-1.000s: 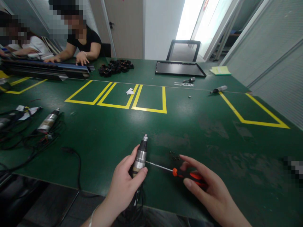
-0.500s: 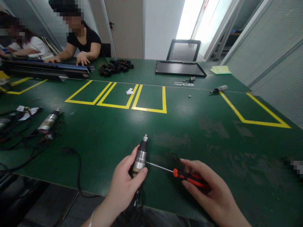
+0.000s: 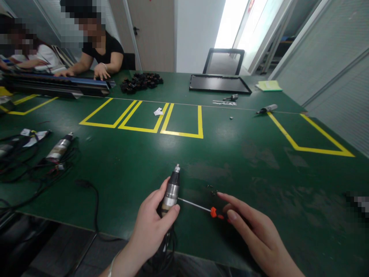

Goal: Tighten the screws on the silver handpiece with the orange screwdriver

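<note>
Wrapped round an electric screwdriver (image 3: 172, 190) with a silver and black body, my left hand (image 3: 154, 219) keeps it tilted upward above the table's near edge. Its cables hang down below my palm. In my right hand (image 3: 250, 225) is a screwdriver (image 3: 213, 212) with an orange and black handle, most of it hidden by my fingers. The thin shaft points left, and its tip meets the side of the electric screwdriver. Several small dark screws (image 3: 213, 192) lie on the table just beyond my right index fingertip.
Another electric screwdriver (image 3: 60, 148) lies among cables on the left of the green table (image 3: 121, 161). Farther back are a heap of black parts (image 3: 141, 81), a black framed panel (image 3: 219, 83) and more tools (image 3: 266, 109). Two people sit at the far left.
My right hand's fingers have shifted around the orange and black handle, with the thumb moving up and covering more of it. My left hand and the electric screwdriver stay put.
</note>
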`<state>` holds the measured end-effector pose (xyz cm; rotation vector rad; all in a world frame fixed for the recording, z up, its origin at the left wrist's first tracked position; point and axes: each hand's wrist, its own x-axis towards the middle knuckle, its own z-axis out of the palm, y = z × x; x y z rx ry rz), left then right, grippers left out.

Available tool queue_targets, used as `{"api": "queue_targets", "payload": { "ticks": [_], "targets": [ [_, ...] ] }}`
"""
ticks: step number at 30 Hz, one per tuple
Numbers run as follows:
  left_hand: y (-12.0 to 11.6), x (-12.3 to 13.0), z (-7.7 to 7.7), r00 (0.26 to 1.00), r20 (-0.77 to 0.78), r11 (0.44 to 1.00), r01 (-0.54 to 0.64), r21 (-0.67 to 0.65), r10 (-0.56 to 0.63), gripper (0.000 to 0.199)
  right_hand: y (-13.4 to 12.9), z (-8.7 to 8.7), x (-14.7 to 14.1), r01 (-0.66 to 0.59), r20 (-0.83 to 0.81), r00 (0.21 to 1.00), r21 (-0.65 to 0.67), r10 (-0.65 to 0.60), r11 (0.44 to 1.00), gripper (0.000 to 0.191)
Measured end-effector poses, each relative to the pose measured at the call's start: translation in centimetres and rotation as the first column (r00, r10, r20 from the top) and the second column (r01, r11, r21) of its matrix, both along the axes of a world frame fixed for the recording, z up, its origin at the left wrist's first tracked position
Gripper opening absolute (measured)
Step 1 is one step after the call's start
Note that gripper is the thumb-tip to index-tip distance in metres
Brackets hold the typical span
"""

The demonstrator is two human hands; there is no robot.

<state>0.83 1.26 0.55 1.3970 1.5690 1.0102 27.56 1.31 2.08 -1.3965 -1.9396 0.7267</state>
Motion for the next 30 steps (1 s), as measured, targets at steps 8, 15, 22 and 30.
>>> {"api": "queue_targets", "payload": {
  "ticks": [8, 15, 22, 30],
  "targets": [
    [0.0, 0.1, 0.0, 1.000, 0.020, 1.000, -0.008, -0.008, 0.008, 0.060, -0.1, -0.3, 0.2, -0.008, -0.008, 1.000, 0.099, 0.009, 0.995, 0.043],
    [0.0, 0.1, -0.1, 1.000, 0.012, 1.000, -0.007, 0.007, 0.007, 0.060, 0.6, -0.4, -0.1, 0.023, 0.002, 1.000, 0.161, -0.024, 0.987, 0.031],
    [0.0, 0.0, -0.2, 1.000, 0.006, 1.000, -0.002, 0.001, 0.002, 0.061, 0.9, -0.5, -0.2, 0.023, 0.034, 0.999, 0.180, -0.030, 0.983, 0.014],
    [0.1, 0.0, -0.2, 1.000, 0.020, 1.000, -0.009, -0.007, 0.009, 0.062, 0.5, -0.1, -0.4, 0.036, 0.066, 0.997, 0.023, -0.038, 0.999, 0.022]
  ]
}}
